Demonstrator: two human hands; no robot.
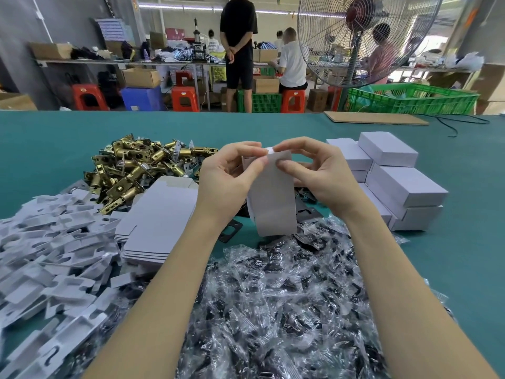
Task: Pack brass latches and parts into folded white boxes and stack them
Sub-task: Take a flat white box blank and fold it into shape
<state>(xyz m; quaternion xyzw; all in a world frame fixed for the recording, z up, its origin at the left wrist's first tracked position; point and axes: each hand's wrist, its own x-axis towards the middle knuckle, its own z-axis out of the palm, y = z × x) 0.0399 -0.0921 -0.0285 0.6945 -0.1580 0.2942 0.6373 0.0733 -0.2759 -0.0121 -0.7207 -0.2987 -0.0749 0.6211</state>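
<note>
Mid-frame, left hand (228, 173) and right hand (318, 170) pinched a white box (273, 198) (folding step); next, tucking its flap.

Both my hands raised, fingertips meeting at twelve o'clock.
My left hand (228, 176) pinches with thumb and forefinger; my right hand (318, 172) does likewise, forearms angled inward.

white box blank (274, 198) upright in my fingers; brass latches (131, 166) heaped far left, folded boxes (396, 181) stacked right.
</note>
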